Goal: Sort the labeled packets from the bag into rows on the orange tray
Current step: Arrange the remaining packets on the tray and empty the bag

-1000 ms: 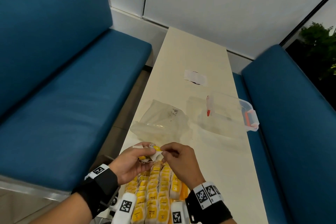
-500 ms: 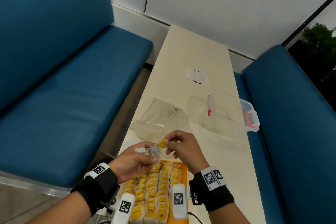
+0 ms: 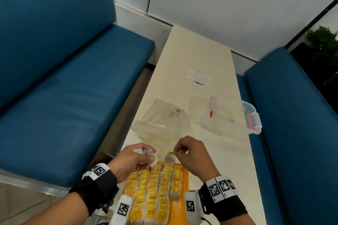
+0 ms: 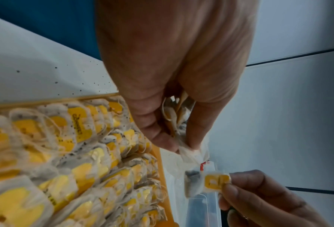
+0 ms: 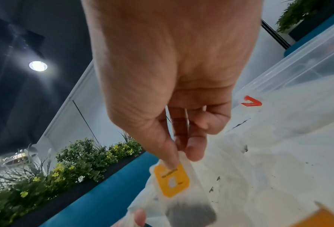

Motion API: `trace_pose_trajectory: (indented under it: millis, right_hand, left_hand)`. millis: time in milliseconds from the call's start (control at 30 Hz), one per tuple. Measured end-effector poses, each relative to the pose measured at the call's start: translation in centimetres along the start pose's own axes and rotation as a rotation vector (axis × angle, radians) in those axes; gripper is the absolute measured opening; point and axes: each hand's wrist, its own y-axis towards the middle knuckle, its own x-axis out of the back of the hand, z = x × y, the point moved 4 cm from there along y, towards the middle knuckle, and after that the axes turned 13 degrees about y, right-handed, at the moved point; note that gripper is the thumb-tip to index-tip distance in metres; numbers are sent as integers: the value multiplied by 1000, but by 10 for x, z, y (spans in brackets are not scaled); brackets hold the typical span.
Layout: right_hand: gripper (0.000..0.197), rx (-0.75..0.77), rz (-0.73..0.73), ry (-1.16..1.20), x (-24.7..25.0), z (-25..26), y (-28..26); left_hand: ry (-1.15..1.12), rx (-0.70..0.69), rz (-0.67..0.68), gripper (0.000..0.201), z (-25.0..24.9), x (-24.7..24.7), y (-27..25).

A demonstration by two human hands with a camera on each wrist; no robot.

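An orange tray [image 3: 185,184] [image 4: 158,159] at the table's near edge holds rows of white packets with yellow labels [image 3: 151,193] [image 4: 80,173]. My left hand [image 3: 136,159] [image 4: 174,86] grips a small bunch of white packets [image 3: 149,155] [image 4: 183,122] just above the tray's far left corner. My right hand [image 3: 190,151] [image 5: 174,86] pinches a single packet [image 3: 170,157] [image 5: 178,188] [image 4: 205,183] by its yellow label, and the packet hangs over the tray's far edge. A clear, crumpled plastic bag [image 3: 164,126] lies on the table just beyond both hands.
A clear plastic box [image 3: 234,113] with orange clips stands at the table's right edge, beyond my right hand. A white paper slip [image 3: 198,77] lies farther back. Blue benches [image 3: 73,97] flank the narrow cream table [image 3: 192,56] on both sides.
My hands have drawn apart: the right hand has pulled one packet away to the right of the bunch that the left hand still grips. The view has tilted down, showing more of the tray.
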Motion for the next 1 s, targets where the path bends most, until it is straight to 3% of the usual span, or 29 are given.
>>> trace_pose_trajectory:
  millis: [233,400,767,867,1000]
  right_hand:
    - [21,73,-26,51,13,-18,-23]
    - [26,3,-11,109,13,-32,-33]
    - [12,-222,586,-175,-15,-42,-52]
    - [14,-263,621,-244,-26,-50,-52]
    - [19,-245,504,-369,-39,-62,-49]
  left_hand:
    - [12,0,-8,22,0,-2,0]
    - [17,3,-24,21,1,-2,1]
    - [0,8,-31,21,2,-2,1]
    - [6,1,-26,21,3,-2,1]
    - [6,-5,-24,21,3,-2,1]
